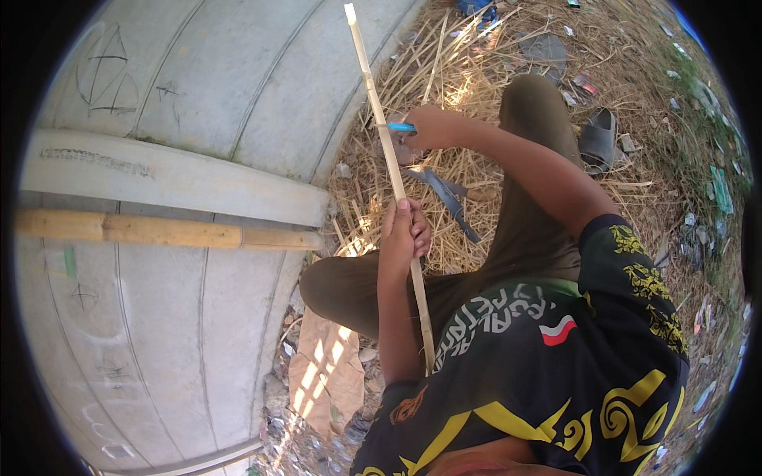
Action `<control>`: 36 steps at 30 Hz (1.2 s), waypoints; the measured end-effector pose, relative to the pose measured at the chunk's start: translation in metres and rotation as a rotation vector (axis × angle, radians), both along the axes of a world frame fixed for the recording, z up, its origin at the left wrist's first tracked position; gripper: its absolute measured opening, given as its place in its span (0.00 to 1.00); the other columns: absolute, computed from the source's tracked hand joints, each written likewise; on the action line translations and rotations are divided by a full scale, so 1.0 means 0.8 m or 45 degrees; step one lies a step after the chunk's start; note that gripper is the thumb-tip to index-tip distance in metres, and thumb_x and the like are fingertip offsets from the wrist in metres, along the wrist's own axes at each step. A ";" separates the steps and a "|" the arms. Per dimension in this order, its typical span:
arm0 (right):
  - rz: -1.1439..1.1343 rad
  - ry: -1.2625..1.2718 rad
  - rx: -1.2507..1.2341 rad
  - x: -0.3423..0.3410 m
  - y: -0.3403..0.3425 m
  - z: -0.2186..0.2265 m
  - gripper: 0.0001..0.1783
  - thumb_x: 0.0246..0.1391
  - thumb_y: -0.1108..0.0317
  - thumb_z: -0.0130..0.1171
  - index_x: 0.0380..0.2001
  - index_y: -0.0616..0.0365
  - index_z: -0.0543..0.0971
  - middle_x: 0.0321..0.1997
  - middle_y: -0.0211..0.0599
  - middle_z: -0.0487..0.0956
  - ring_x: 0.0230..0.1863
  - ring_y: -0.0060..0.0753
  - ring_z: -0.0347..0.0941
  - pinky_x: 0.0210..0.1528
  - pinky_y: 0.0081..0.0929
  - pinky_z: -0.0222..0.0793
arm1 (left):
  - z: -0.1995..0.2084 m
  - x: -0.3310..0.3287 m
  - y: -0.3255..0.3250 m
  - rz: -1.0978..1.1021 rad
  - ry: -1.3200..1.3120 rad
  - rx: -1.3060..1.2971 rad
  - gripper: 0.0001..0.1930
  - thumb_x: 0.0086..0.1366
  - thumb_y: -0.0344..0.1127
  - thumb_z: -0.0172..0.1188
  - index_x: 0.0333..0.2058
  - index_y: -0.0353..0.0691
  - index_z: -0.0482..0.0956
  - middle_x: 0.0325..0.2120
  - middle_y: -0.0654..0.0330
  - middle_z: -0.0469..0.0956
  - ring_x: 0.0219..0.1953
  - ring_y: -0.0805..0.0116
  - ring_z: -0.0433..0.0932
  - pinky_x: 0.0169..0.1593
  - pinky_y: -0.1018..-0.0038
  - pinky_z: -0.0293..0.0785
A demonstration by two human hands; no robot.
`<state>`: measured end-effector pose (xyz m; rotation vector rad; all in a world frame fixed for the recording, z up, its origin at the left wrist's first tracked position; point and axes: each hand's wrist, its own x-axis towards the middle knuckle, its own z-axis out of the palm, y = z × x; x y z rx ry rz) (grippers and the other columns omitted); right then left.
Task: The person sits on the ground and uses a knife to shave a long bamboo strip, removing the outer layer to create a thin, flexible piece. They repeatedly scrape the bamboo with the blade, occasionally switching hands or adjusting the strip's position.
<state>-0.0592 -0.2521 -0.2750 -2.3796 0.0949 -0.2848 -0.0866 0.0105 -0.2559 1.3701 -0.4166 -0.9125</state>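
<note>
A long, pale split-bamboo strip (390,155) stands away from my body, its near end reaching against my shirt. My left hand (407,230) is wrapped round it near my bent knee. Farther up, my right hand (432,127) is closed on a slim blue tool (402,127), whose tip meets the strip's side; its exact kind is hidden by my fingers. Beyond my lap, a dark blade (451,203) lies on the ground among shavings, next to what looks like a wooden handle (479,194).
Bamboo shavings (460,79) cover the ground ahead. On the left rises a grey concrete panel wall (230,71) with a bamboo pole (175,231) along it. A grey sandal (598,141) lies to the right, near scattered litter. Flattened cardboard (321,373) lies at lower left.
</note>
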 end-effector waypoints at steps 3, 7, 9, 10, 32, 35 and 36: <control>-0.120 -0.161 -0.465 -0.032 0.045 0.014 0.14 0.53 0.58 0.63 0.31 0.59 0.81 0.25 0.43 0.81 0.28 0.49 0.81 0.33 0.42 0.80 | 0.004 0.004 0.003 0.077 -0.038 0.036 0.15 0.80 0.46 0.42 0.40 0.40 0.67 0.19 0.69 0.58 0.15 0.81 0.58 0.15 0.83 0.55; 0.098 -0.163 -0.761 -0.018 0.055 -0.005 0.08 0.52 0.66 0.63 0.36 0.55 0.82 0.30 0.39 0.83 0.30 0.44 0.83 0.31 0.39 0.80 | -0.004 0.013 0.002 0.138 -0.070 -0.002 0.15 0.80 0.45 0.42 0.40 0.39 0.67 0.18 0.69 0.58 0.15 0.81 0.58 0.15 0.82 0.55; 0.080 -0.109 -0.823 -0.016 0.062 -0.004 0.08 0.51 0.66 0.63 0.34 0.55 0.82 0.31 0.38 0.84 0.30 0.41 0.83 0.29 0.38 0.79 | -0.007 0.014 0.004 0.165 -0.109 -0.003 0.15 0.80 0.45 0.42 0.39 0.39 0.67 0.18 0.69 0.57 0.14 0.81 0.58 0.15 0.82 0.55; 0.070 -0.079 -0.853 -0.015 0.066 -0.001 0.07 0.51 0.66 0.63 0.33 0.55 0.83 0.31 0.38 0.84 0.30 0.40 0.84 0.28 0.37 0.79 | -0.007 0.013 0.006 0.177 -0.150 0.032 0.15 0.80 0.45 0.42 0.39 0.40 0.67 0.17 0.68 0.57 0.14 0.81 0.58 0.15 0.82 0.55; -0.065 -0.102 -0.649 -0.019 0.076 0.013 0.05 0.50 0.67 0.62 0.26 0.54 0.84 0.28 0.44 0.83 0.37 0.43 0.83 0.33 0.38 0.81 | 0.005 0.003 0.004 0.203 0.012 -0.154 0.16 0.81 0.47 0.41 0.37 0.42 0.65 0.15 0.69 0.54 0.12 0.80 0.54 0.12 0.81 0.52; -0.063 -0.080 -0.659 -0.014 0.073 0.013 0.05 0.48 0.66 0.64 0.24 0.53 0.83 0.28 0.42 0.83 0.37 0.43 0.83 0.32 0.38 0.80 | -0.002 0.004 0.008 0.160 0.002 -0.170 0.16 0.81 0.47 0.41 0.37 0.42 0.65 0.15 0.69 0.54 0.12 0.80 0.53 0.12 0.81 0.51; -0.064 -0.148 -0.653 -0.014 0.070 0.011 0.05 0.48 0.66 0.64 0.23 0.53 0.83 0.27 0.41 0.83 0.36 0.42 0.83 0.31 0.39 0.79 | 0.001 0.003 0.006 0.140 0.000 -0.179 0.16 0.81 0.47 0.41 0.37 0.43 0.65 0.15 0.69 0.54 0.12 0.80 0.53 0.12 0.81 0.50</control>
